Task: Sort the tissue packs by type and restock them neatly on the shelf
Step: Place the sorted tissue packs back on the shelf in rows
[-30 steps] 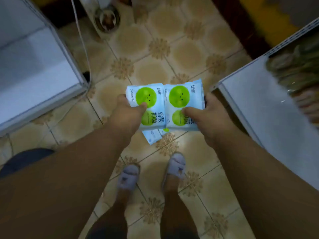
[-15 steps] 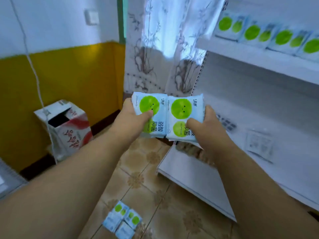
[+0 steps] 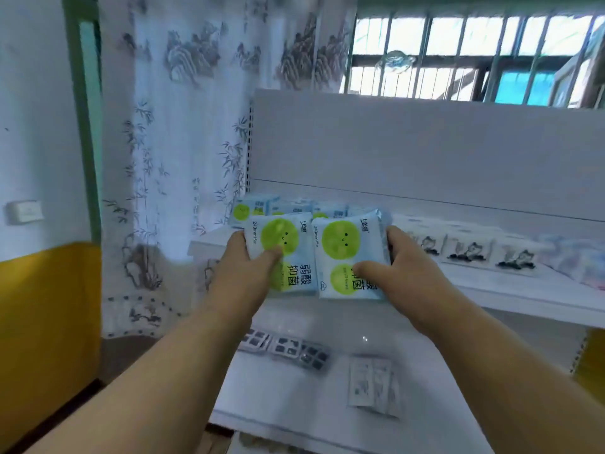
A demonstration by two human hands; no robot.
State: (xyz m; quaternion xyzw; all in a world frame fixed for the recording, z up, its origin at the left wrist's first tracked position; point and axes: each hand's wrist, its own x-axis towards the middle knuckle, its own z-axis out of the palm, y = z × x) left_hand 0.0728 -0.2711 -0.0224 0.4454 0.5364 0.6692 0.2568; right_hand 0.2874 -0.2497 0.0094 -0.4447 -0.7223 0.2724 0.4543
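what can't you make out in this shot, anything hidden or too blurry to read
Head view:
- Stacked green-dot packs on the upper shelf: mostly hidden behind the two held packs.
- Right held pack: lower print covered by the right hand.
- Cat-print packs: blurred.
- Dark packs, lower shelf: unreadable.

A white wall (image 3: 36,142) with a yellow lower band (image 3: 45,309) fills the nine o'clock side, carrying a pale switch plate (image 3: 24,211). At eleven o'clock hangs a sheer curtain (image 3: 183,126) printed with grey bamboo and mountains. At one o'clock, daylight comes through a barred window (image 3: 458,57) above the white shelf back panel (image 3: 409,152).
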